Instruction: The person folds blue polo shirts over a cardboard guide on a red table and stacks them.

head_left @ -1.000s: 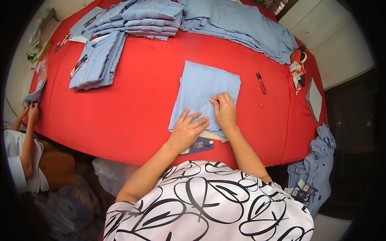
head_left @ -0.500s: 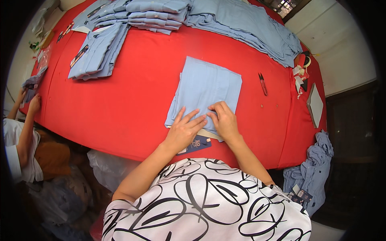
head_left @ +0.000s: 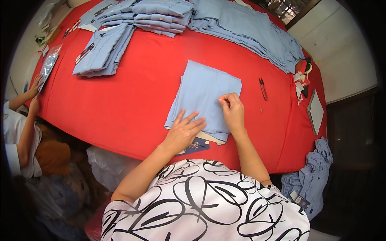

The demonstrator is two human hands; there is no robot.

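Observation:
A folded light-blue shirt [head_left: 203, 86] lies on the red-covered table in front of me. My left hand [head_left: 185, 129] rests on its lower left part, palm down with the fingers spread. Over the shirt's right edge is my right hand [head_left: 233, 111], its thumb and fingertips pinched together; what they hold, if anything, is too small to make out. A pale card edge [head_left: 213, 137] sticks out along the shirt's near side. Just below it a dark blue hang tag [head_left: 196, 146] lies partly covered by my left wrist.
Thread snips [head_left: 263, 89] lie to the right. Folded shirts [head_left: 163, 18] are stacked far left, a smaller pile [head_left: 105, 50] nearer. Unfolded blue garments [head_left: 249, 30] spread at the back. A co-worker's hands [head_left: 36, 88] hold a clear plastic bag at the left edge.
My right hand has moved right and slightly up, away from my left hand, which stays on the shirt. The co-worker's plastic-wrapped item has shifted.

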